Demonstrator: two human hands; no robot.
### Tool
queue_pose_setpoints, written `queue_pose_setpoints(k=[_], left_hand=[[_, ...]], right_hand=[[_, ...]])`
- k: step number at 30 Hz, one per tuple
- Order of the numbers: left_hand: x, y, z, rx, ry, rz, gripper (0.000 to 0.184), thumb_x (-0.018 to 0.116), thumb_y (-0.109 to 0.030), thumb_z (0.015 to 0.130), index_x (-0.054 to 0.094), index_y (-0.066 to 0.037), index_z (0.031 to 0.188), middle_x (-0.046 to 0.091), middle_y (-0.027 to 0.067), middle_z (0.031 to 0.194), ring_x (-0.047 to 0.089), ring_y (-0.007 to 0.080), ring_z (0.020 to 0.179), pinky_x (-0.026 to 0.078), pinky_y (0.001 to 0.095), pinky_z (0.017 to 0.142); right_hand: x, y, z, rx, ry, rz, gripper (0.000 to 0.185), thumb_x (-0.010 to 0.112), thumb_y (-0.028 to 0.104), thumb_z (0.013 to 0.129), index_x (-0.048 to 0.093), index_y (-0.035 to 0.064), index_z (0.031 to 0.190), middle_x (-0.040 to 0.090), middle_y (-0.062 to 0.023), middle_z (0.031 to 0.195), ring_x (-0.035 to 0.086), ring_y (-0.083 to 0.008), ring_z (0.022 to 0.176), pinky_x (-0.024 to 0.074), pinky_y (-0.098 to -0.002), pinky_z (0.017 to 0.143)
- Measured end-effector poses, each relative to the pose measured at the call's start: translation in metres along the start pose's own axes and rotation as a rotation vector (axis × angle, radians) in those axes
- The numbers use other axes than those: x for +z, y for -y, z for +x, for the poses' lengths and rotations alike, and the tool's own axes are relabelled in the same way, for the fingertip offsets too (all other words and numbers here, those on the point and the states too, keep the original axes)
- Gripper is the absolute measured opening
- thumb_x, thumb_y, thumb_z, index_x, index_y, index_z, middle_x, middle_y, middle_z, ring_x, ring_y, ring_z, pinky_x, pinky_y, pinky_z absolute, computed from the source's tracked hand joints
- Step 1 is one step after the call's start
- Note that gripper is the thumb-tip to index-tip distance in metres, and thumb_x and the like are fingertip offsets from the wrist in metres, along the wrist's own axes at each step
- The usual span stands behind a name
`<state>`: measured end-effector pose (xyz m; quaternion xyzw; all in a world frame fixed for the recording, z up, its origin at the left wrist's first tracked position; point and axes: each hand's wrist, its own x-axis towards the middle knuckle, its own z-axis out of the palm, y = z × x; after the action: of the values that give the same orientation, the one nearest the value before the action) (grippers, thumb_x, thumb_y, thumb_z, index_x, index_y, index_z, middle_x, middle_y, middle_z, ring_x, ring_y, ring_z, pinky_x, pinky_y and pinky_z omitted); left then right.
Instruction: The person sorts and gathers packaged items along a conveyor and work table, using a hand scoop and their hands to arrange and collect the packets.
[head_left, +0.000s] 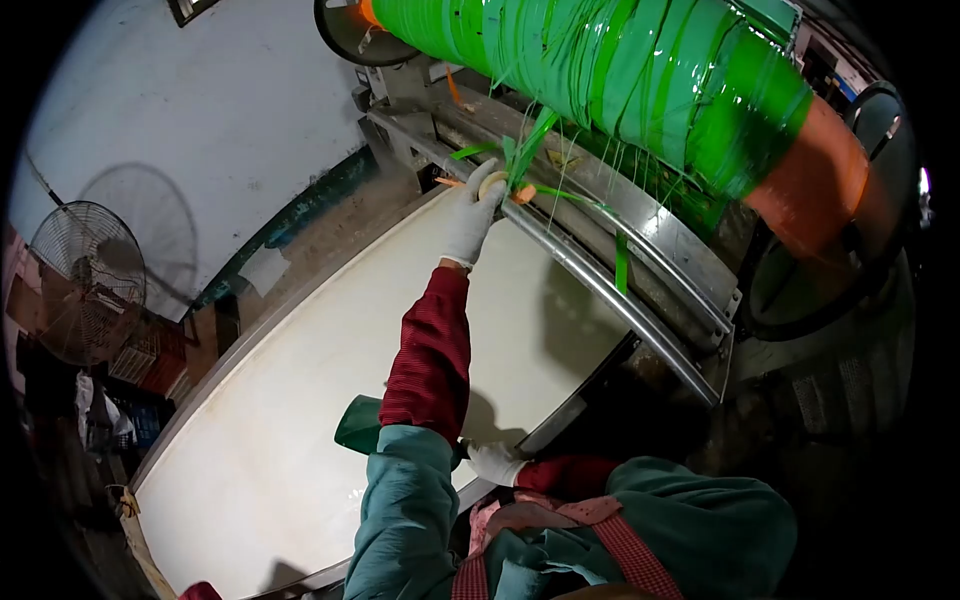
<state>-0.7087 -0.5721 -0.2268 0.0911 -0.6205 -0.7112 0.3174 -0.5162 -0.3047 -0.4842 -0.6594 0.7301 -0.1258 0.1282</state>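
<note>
My left hand (470, 218), in a white glove, reaches far forward to a metal bar (570, 250). Its fingers are closed around a pale ring-shaped thing (492, 184), beside green strips (522, 150) and a small orange piece (523, 194). Lower down, my gloved right hand (496, 463) is closed on the dark handle of a dark green scoop (358, 425). My left forearm hides the middle of that scoop. Below both hands spreads a wide cream-white surface (250, 480); I cannot tell whether it is liquid or solid.
A big roller wrapped in shiny green strips (620, 80) spans the top, with loose threads hanging. Its orange end (815, 180) meets a dark wheel (790, 325). A fan (87, 280) stands left by a pale wall (240, 100). A red sleeve (198, 592) shows bottom left.
</note>
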Motion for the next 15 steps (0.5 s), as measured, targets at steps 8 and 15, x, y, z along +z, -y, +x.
queue_pose_setpoints(k=[8,15], left_hand=[[0.039,0.052,-0.077,-0.020,0.123,-0.067,0.044,0.052,-0.023,0.097,0.044,-0.005,0.136,0.056,0.0096,0.121,0.058,0.0170,0.105,0.052,0.0310,0.088],[0.106,0.005,-0.158,-0.122,0.066,-0.194,0.044,0.053,-0.018,0.096,0.044,-0.001,0.136,0.052,0.0103,0.130,0.048,0.0174,0.118,0.036,0.0279,0.102]], right_hand=[[0.038,-0.006,0.006,-0.001,0.252,-0.086,0.039,0.054,0.020,0.087,0.054,0.0026,0.121,0.068,-0.0153,0.078,0.067,-0.0275,0.066,0.0531,-0.0437,0.063],[0.000,-0.007,0.001,0.073,0.169,0.073,0.037,0.054,0.020,0.087,0.054,0.0026,0.120,0.067,-0.0145,0.079,0.066,-0.0267,0.067,0.0528,-0.0428,0.063]])
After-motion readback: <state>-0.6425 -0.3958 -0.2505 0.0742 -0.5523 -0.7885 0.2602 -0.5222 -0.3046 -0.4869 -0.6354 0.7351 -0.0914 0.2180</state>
